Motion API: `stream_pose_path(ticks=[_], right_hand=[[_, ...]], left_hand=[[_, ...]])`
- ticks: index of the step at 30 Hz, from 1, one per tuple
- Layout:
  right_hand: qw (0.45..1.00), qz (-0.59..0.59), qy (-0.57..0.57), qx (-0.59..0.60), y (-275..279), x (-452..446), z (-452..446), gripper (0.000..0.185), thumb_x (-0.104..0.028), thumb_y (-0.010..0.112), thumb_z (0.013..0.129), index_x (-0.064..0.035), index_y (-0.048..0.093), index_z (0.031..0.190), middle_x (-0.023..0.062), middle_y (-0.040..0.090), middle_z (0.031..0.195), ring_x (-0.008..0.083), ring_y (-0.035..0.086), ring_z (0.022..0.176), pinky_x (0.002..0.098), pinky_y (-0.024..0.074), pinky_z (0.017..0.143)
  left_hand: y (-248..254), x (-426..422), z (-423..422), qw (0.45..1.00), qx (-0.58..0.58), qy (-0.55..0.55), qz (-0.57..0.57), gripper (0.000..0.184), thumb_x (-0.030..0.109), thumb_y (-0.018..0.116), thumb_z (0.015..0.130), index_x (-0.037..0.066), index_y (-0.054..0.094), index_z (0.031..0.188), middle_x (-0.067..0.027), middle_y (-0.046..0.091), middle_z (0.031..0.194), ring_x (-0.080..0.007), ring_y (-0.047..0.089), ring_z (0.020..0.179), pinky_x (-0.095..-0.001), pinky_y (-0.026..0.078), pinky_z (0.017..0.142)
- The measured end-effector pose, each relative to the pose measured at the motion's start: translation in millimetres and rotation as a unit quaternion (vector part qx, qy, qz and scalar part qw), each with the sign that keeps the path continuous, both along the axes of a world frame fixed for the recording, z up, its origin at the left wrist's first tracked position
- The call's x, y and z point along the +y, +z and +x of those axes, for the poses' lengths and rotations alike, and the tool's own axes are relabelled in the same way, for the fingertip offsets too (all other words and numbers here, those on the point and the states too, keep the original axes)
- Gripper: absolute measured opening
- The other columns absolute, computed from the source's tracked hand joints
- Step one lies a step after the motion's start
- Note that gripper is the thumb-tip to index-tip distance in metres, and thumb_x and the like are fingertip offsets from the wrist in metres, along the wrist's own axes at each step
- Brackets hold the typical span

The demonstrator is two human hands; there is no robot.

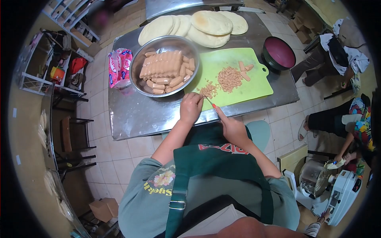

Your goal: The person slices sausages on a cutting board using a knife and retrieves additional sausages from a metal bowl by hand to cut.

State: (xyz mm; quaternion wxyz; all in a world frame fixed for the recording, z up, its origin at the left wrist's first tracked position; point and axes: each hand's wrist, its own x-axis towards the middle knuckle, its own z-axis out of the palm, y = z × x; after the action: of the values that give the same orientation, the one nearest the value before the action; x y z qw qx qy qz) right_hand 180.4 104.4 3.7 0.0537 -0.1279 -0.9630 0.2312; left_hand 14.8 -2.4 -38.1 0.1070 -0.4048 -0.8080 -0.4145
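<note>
Now right hand [234,130] snug around knife [213,105].

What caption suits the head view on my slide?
Knife in right hand, left hand close by, chopped sausage on a green cutting board.

Over a grey-green shirt [139,210] with short sleeves, a dark green apron [218,162] is worn. The apron's left strap [181,182] is fitted with a rectangular metal buckle [177,204]. Above and left of the buckle, the shirt is printed with a pale flower [163,178], and nearer the buckle with yellow lettering [158,189]. Farther above and right of it, the bib is marked with red, white-edged lettering [228,148], only partly legible. Well to its right, the other strap [267,204] is seen; below right, pale cloth [218,221] is edged in black.
</note>
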Motion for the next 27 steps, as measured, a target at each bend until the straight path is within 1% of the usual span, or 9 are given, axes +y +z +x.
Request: stream_pose_path(ticks=[4,7,9,10,16,18,21,24,27], right_hand=[[1.0,0.011,-0.007,-0.027,-3,3,21,0.066,-0.003,0.05,0.079,-0.0224,0.034,0.14,0.0137,0.056,0.062,0.0323,0.057,0.055,0.0428,0.046,0.051],[0.999,-0.01,-0.002,0.032,2,6,21,0.062,-0.005,0.05,0.082,-0.0214,0.036,0.139,0.0135,0.055,0.061,0.0318,0.056,0.054,0.0427,0.0449,0.05],[0.995,-0.027,-0.007,0.096,9,7,10,0.058,-0.007,0.051,0.083,-0.0208,0.038,0.138,0.0137,0.055,0.059,0.0315,0.056,0.053,0.0425,0.0446,0.05],[0.995,-0.027,-0.007,0.097,9,8,5,0.058,-0.007,0.051,0.083,-0.0208,0.038,0.138,0.0137,0.055,0.059,0.0315,0.056,0.053,0.0425,0.0446,0.05],[0.999,-0.006,-0.004,0.047,7,3,-16,0.058,-0.006,0.05,0.082,-0.0196,0.039,0.138,0.0152,0.055,0.057,0.0317,0.055,0.049,0.0427,0.0454,0.049],[1.0,0.007,-0.001,0.01,1,3,-23,0.062,-0.005,0.05,0.08,-0.0205,0.038,0.138,0.0151,0.055,0.057,0.0321,0.056,0.05,0.0429,0.0462,0.049],[1.0,0.004,0.0,0.001,-6,1,-32,0.066,-0.004,0.051,0.077,-0.0221,0.036,0.139,0.0144,0.056,0.058,0.0323,0.057,0.05,0.0423,0.0469,0.049],[0.999,0.027,0.001,-0.041,2,0,-23,0.069,-0.004,0.051,0.077,-0.024,0.034,0.14,0.0134,0.056,0.059,0.0317,0.057,0.05,0.0422,0.0463,0.048],[1.0,0.022,0.004,0.004,-1,0,1,0.07,-0.003,0.051,0.076,-0.0251,0.034,0.14,0.0118,0.055,0.06,0.0306,0.056,0.051,0.0417,0.0459,0.048]], left_hand=[[-1,-1,1,1.0,-0.014,-0.005,0.012,0.006,0.006,0.067,0.073,0.003,0.065,0.077,-0.0123,0.06,0.075,-0.0302,0.057,0.074,-0.0386,0.047,0.068],[-2,-1,0,1.0,-0.006,-0.001,-0.008,0.007,0.005,0.069,0.071,0.002,0.064,0.074,-0.0117,0.06,0.073,-0.03,0.058,0.071,-0.0376,0.046,0.065],[-1,-1,1,1.0,-0.003,-0.002,-0.01,0.007,0.005,0.069,0.071,0.002,0.063,0.074,-0.0119,0.059,0.072,-0.0303,0.057,0.071,-0.0379,0.046,0.065],[0,-1,1,1.0,0.0,-0.003,-0.013,0.008,0.005,0.069,0.071,0.002,0.062,0.073,-0.0122,0.059,0.072,-0.0305,0.057,0.071,-0.0382,0.046,0.065],[0,-1,1,1.0,-0.003,-0.009,-0.01,0.007,0.005,0.068,0.071,0.002,0.062,0.074,-0.0127,0.06,0.073,-0.0309,0.057,0.072,-0.0384,0.046,0.066],[0,-1,1,1.0,-0.006,-0.007,-0.006,0.007,0.005,0.068,0.071,0.002,0.062,0.074,-0.0127,0.06,0.074,-0.0309,0.057,0.072,-0.0383,0.046,0.066],[0,-1,2,1.0,-0.008,-0.002,0.0,0.007,0.005,0.068,0.07,0.002,0.063,0.074,-0.0124,0.06,0.074,-0.0306,0.058,0.072,-0.038,0.047,0.066],[1,0,2,1.0,-0.011,-0.003,0.01,0.006,0.004,0.068,0.071,0.002,0.062,0.073,-0.0122,0.059,0.073,-0.0307,0.057,0.071,-0.0385,0.047,0.065],[1,-1,3,1.0,-0.023,-0.001,0.016,0.006,0.004,0.066,0.072,0.002,0.061,0.072,-0.0121,0.057,0.073,-0.031,0.057,0.071,-0.0391,0.047,0.065]])
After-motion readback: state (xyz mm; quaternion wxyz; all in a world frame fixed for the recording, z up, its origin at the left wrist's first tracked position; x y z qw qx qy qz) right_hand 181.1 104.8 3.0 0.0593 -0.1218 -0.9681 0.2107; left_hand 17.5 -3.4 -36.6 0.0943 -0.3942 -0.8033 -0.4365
